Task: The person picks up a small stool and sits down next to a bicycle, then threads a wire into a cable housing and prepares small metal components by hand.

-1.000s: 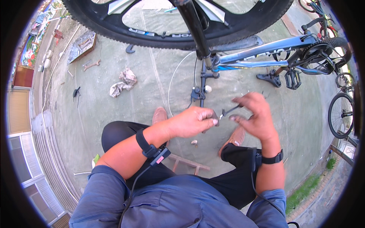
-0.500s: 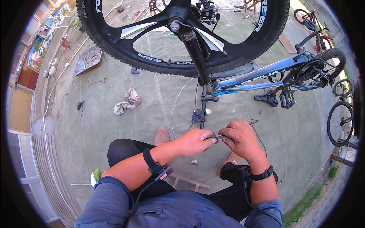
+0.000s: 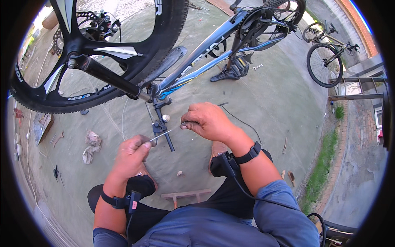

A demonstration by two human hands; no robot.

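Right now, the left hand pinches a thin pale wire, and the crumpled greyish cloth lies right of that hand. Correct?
No: head view shows the crumpled greyish cloth lying left of the left hand, which does pinch the thin pale wire.

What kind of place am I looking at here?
Probably an outdoor yard, perhaps used as a makeshift bicycle workshop: a mountain bike is in front, a wrench lies to the left, and a grass strip runs along the right.

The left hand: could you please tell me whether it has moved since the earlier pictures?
Yes, leftward: half a second ago the left hand overlapped the handlebar; now it shows left of it.
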